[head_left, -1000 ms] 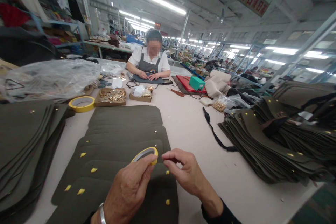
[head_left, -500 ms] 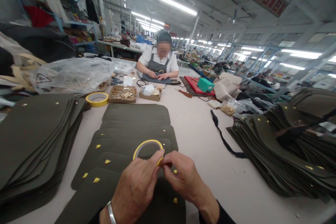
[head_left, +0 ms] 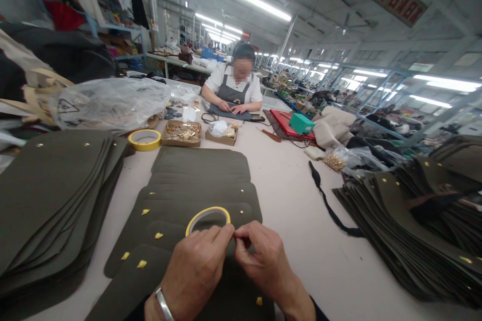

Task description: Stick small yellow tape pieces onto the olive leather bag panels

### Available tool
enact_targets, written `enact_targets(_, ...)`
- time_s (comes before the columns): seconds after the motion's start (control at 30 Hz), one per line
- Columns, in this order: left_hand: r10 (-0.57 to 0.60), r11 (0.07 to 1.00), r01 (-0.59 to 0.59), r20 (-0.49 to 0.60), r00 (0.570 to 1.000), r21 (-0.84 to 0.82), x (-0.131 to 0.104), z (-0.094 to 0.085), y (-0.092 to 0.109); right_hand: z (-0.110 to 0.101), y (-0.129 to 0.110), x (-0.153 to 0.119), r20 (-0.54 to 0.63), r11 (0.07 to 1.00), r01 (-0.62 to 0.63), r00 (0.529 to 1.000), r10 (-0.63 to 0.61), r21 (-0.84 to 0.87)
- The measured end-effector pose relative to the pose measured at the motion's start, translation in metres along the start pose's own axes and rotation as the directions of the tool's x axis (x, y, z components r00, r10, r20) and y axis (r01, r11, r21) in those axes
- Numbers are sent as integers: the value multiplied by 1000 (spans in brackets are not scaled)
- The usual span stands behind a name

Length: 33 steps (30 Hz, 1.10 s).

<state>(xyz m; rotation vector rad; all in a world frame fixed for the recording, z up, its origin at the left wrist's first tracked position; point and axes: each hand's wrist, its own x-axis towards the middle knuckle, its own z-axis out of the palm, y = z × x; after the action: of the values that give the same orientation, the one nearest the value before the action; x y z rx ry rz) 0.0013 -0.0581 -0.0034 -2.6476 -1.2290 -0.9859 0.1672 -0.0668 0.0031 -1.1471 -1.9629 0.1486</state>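
A thin yellow tape roll (head_left: 208, 212) is gripped in my left hand (head_left: 196, 263), which wears a silver bracelet. My right hand (head_left: 263, 256) pinches at the roll's edge, its fingertips nearly touching the left ones; what lies between them is too small to make out. Beneath both hands, overlapping dark olive panels (head_left: 199, 163) lie on the table, several bearing small yellow tape pieces (head_left: 141, 264) and some showing small metal studs (head_left: 241, 212).
Stacks of olive panels stand at the left (head_left: 56, 200) and right (head_left: 399, 230). Behind are a wider tape roll (head_left: 144, 139), boxes of metal parts (head_left: 183, 132), a black strap (head_left: 324, 200) and a green box (head_left: 301, 123). Across the table, a person handles a dark panel.
The view has shifted slightly, moving the surroundings rightward. The held roll has moved a little left relative to the panels, and both hands remain close together.
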Motion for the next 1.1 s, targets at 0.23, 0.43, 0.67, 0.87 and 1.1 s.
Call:
enact_targets(0.23, 34, 995, -42, -89, 995, -90, 12, 1, 3, 4, 13, 9, 152, 719, -623, 778, 610, 309)
enact_targets(0.43, -22, 1000, 23, 98, 995, -9, 0, 18, 3, 2, 60, 15, 342, 540, -763, 644, 684, 357)
enact_targets(0.67, -49, 998, 31, 343, 938, 57, -7, 34, 0, 7, 69, 20, 316, 773, -626, 757, 572, 101)
enact_targets(0.87, -77, 996, 59, 349, 934, 61, -5, 36, 1, 16, 67, 26, 295, 909, -395, 860, 417, -132)
enact_targets(1.1, -103, 994, 84, 340, 935, 69, -5, 36, -3, 6, 71, 23, 221, 890, -421, 864, 451, -173)
